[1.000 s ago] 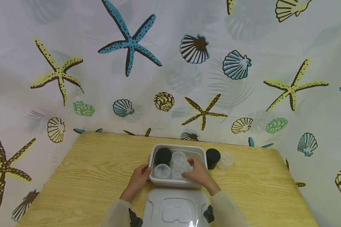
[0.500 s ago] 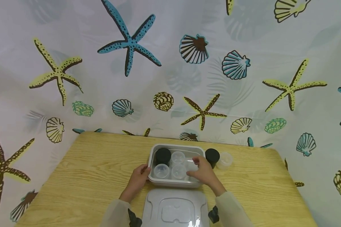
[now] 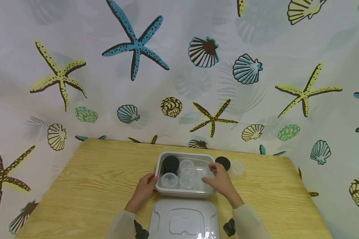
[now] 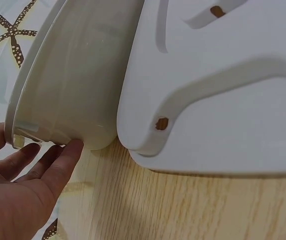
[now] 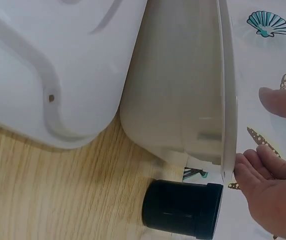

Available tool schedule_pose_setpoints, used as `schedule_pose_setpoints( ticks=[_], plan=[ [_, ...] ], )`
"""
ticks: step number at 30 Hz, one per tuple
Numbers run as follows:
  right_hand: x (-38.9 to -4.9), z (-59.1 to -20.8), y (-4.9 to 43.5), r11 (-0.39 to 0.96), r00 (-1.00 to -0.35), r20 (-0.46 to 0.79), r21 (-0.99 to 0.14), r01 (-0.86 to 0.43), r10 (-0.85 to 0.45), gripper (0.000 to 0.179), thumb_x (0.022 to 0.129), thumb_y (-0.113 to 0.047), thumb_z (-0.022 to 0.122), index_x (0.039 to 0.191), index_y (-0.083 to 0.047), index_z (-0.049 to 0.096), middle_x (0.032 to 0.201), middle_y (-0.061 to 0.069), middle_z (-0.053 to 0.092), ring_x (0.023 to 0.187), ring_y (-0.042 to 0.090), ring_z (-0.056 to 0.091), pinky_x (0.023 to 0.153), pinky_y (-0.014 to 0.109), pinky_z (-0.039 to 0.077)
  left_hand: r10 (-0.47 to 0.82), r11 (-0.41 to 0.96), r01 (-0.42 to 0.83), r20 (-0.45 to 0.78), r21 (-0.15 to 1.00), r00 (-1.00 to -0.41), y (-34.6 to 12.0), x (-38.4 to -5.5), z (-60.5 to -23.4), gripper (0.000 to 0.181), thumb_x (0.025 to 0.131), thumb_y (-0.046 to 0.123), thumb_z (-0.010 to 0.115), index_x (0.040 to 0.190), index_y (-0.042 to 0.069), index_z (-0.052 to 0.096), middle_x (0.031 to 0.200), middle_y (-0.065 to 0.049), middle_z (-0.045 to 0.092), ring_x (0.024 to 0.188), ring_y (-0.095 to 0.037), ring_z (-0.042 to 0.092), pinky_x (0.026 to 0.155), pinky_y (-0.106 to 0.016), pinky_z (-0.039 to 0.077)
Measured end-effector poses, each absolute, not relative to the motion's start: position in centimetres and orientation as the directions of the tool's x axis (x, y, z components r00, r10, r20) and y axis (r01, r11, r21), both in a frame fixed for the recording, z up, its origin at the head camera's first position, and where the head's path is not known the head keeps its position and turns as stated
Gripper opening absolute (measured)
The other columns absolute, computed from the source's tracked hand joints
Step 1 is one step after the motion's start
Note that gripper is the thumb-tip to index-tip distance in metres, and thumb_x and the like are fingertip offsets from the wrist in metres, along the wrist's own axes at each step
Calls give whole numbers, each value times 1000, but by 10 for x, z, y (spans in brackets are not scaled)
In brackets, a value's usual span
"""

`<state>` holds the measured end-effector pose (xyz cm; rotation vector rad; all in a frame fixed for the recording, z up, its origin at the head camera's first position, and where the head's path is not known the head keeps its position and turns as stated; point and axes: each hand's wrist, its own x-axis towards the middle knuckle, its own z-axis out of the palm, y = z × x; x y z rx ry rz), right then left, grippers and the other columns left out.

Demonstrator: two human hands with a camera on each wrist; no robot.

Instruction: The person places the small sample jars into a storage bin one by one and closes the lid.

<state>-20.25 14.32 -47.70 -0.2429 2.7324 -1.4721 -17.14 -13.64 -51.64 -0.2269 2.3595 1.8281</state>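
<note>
Hands at our tub (image 3: pixel 160 191), left hand (image 3: pixel 144 190) fingers straight against its side, right hand (image 3: pixel 220 181) relaxed on its rim, black jar (image 3: pixel 222 162) beside.

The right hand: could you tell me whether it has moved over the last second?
Yes. The right hand has slid rightward, from over the clear cups to the tray's right rim.
</note>
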Motion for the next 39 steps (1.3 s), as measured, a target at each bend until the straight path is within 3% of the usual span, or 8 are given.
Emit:
schedule_pose_setpoints(
  ticks=[25,39],
  plan=[
    [-200,-480,167,560,-1000,11,-828,-25,-28,51,81,-7,72,124,9,49,125,27,54,116,39,54,102,47,45,-15,225,-216,-219,950,-976,-139,-171,-520,43,103,17,40,138,-8,40,135,-29,48,117,-36,54,91,-42,53],
    [-206,-482,180,576,-1000,21,-817,-6,19,52,81,-7,70,125,10,48,126,27,52,117,38,52,103,47,44,-25,231,-197,-197,953,-980,-138,-173,-521,43,102,17,42,137,-8,42,131,-29,52,109,-31,59,87,-43,54]
  ],
)
